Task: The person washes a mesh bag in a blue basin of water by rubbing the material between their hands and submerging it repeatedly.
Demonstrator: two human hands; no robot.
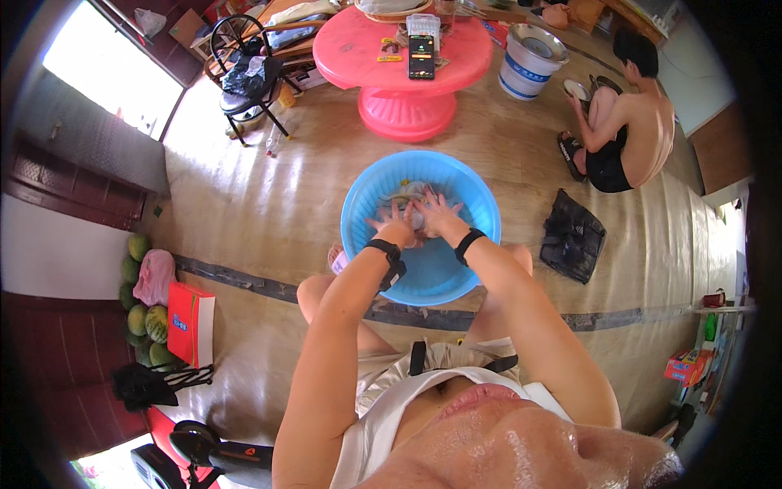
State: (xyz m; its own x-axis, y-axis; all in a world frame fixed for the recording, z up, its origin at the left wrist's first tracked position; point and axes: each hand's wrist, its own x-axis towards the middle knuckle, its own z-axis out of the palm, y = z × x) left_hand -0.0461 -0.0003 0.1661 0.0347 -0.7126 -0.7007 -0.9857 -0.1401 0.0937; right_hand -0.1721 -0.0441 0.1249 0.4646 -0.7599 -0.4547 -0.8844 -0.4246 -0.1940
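Observation:
A blue ribbed plastic basin [360, 269] stands on the floor between my knees, with water in its lower part. Inside it lies a bunched, wet, greyish-white cloth [416, 188] with small yellow patches. My left hand [394, 226] presses on the cloth's left side, fingers spread. On the right side of the bundle rests my right hand [436, 215], its fingers also apart. Both palms face down, and the hands hide part of the cloth. Neither hand is seen gripping it. A black band circles each wrist, and the left one carries a dark device [392, 275].
Beyond the basin stands a pink round table [348, 49] bearing a phone [421, 58]. A person [635, 116] squats at the right, holding a bowl [576, 90], near a white bucket [522, 73]. A black bag [573, 237] lies on the floor. Watermelons [157, 324] line the left wall.

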